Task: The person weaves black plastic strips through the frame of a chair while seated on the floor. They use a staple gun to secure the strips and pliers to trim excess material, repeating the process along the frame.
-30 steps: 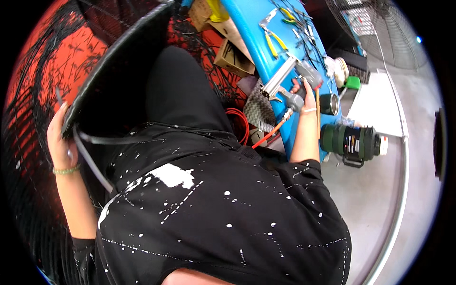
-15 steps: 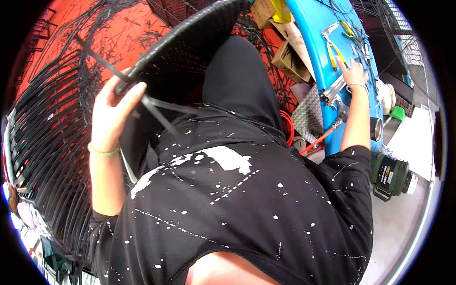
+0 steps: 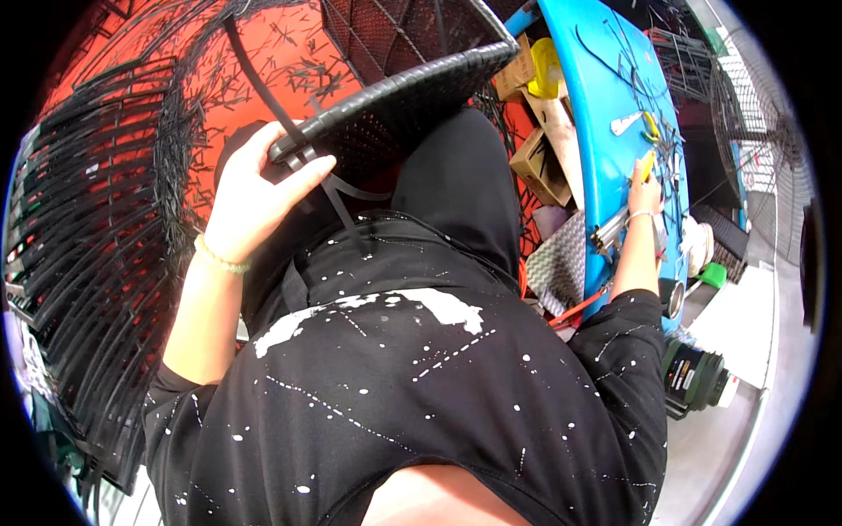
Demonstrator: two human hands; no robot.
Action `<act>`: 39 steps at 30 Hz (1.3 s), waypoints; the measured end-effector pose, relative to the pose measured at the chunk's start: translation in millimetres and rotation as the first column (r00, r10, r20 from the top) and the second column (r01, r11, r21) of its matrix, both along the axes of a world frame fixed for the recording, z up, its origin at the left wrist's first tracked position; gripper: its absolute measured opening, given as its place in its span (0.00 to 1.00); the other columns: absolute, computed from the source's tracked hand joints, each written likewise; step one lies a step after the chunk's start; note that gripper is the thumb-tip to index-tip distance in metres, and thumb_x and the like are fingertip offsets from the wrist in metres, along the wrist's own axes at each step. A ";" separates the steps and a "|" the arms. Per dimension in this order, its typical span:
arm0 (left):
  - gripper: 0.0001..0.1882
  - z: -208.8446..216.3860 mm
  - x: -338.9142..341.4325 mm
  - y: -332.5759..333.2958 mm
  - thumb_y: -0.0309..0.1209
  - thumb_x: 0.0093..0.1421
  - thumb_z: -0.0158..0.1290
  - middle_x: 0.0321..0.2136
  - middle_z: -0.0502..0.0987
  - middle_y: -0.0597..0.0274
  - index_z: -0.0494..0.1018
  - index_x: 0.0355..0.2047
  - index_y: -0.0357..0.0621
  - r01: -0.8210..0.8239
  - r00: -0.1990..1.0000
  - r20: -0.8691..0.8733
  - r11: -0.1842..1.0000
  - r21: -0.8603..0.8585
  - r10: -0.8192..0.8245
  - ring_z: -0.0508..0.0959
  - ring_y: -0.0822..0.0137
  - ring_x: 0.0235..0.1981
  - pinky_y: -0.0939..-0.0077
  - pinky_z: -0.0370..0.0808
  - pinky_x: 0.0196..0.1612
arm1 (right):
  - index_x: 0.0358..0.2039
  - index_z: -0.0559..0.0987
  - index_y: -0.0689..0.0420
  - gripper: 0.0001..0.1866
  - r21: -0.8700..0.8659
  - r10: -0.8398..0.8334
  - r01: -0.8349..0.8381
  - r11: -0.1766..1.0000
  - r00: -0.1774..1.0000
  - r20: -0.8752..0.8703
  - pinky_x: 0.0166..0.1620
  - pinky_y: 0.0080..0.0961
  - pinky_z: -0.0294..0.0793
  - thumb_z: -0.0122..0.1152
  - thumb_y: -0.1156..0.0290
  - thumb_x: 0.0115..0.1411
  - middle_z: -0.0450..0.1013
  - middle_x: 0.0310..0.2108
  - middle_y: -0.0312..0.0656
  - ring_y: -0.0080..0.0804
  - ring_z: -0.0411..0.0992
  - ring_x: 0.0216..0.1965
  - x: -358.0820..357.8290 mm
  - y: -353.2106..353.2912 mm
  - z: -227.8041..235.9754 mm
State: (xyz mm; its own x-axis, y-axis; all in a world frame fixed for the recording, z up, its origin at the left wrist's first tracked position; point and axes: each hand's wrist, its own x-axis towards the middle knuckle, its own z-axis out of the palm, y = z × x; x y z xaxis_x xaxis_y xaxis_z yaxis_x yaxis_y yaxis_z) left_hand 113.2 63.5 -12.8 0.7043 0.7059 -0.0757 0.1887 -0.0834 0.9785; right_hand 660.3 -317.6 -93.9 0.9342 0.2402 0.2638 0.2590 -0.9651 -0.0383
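Note:
My left hand (image 3: 263,188) is closed on the corner of a black woven basket (image 3: 395,83), thumb and fingers pinching its rim. A flat black strip (image 3: 254,74) runs through that grip, and loose strip ends (image 3: 342,206) hang below it over my lap. The basket rests tilted against my legs. Over the blue table (image 3: 605,149) on the right, my right hand (image 3: 645,195) is closed around the yellow handles of pliers (image 3: 647,164); their head is hard to make out. Just beyond lies another tool with a yellow handle (image 3: 651,127).
Silver metal tubes (image 3: 608,231) lie by my right wrist. Cardboard boxes (image 3: 539,167) stand beside the table. A big stack of curved black strips (image 3: 96,263) fills the left, and black scraps litter the red floor (image 3: 237,53). A dark green canister (image 3: 693,377) stands at right.
My right hand, open over the table beside the yellow handles before, has closed around them. The basket corner and my left hand have shifted slightly right in view.

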 end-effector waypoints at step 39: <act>0.18 -8.7 -8.2 8.1 0.32 0.55 0.65 0.31 0.74 0.73 0.75 0.43 0.38 0.071 0.997 -0.047 0.996 0.054 -0.068 0.71 0.81 0.33 0.83 0.71 0.39 | 0.48 0.77 0.50 0.30 -0.184 0.968 -0.974 -0.132 -0.167 0.188 0.56 0.33 0.63 0.75 0.61 0.42 0.77 0.46 0.34 0.28 0.75 0.48 -288.7 304.1 136.8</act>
State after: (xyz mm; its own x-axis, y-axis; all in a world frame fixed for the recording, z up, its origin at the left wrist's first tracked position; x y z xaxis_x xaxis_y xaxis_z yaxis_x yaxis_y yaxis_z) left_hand 105.1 71.6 -21.4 0.7487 0.6592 -0.0701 0.2239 -0.1520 0.9627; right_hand 371.7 -13.4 43.0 -0.4301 0.8160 0.3862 0.9027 0.3864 0.1890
